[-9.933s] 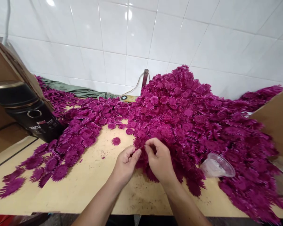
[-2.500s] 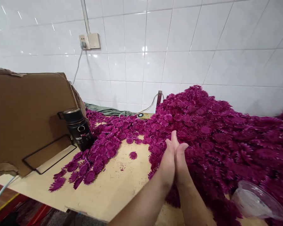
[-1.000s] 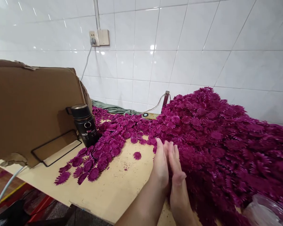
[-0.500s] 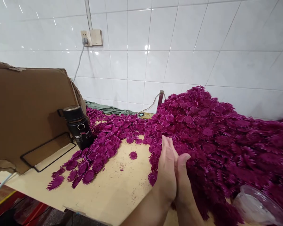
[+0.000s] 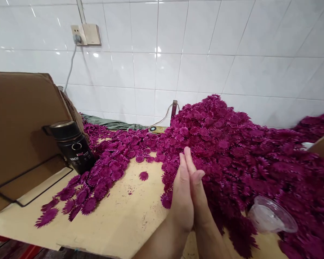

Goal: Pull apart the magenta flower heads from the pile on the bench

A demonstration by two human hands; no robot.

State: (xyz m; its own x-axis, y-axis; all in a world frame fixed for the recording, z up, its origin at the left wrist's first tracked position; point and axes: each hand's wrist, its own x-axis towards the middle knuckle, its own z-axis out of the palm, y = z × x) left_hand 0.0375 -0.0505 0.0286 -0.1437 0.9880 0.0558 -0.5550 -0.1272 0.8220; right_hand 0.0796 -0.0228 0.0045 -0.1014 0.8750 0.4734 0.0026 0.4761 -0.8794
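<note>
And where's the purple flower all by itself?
In the head view, the lone flower lies on the tabletop, left of the left hand, between the big heap and the smaller pile next to the black bottle.

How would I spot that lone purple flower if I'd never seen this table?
Find the big purple heap before the white tiled wall. Left of that heap is bare tan tabletop. The lone flower lies there touching no other, while its neighbours mostly overlap in piles.

Hands [image 5: 182, 196] have come palm to palm
</note>
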